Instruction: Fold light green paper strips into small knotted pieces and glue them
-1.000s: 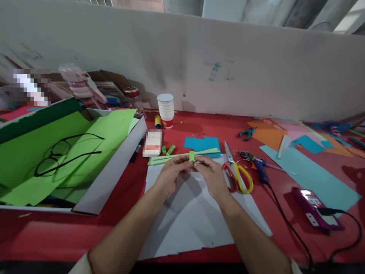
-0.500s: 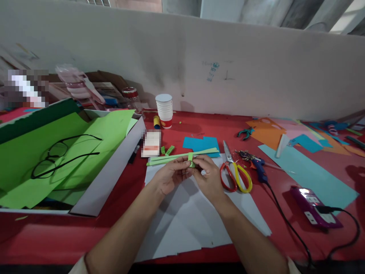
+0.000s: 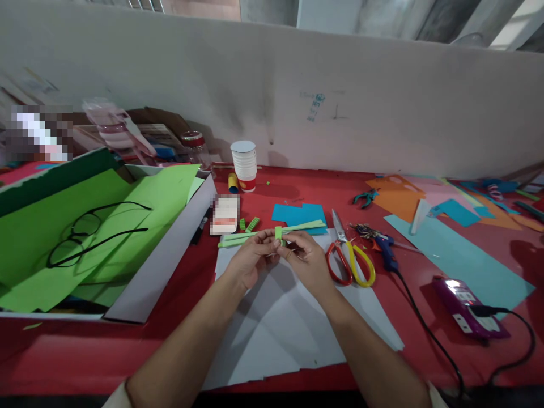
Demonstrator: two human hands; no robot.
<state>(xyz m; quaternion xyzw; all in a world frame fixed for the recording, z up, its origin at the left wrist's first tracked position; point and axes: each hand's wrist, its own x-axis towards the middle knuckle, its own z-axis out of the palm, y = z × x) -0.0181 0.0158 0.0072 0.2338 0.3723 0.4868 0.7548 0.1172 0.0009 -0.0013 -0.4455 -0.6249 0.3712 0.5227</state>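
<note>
Red bench [image 3: 76, 358] supports white paper sheets [image 3: 284, 334]. Left hand [image 3: 250, 259] and right hand [image 3: 308, 259] meet above the sheets' far edge, each grip narrowed to a thumb-and-finger pinch on opposite sides of one small green paper strip [image 3: 278, 232]. Red-and-yellow-handled scissors [image 3: 340, 233] lie just beside the right hand.

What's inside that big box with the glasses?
The box holds green paper, with glasses lying on top. Something dark peeks out near the front edge, but the paper covers whatever else is underneath.
</note>
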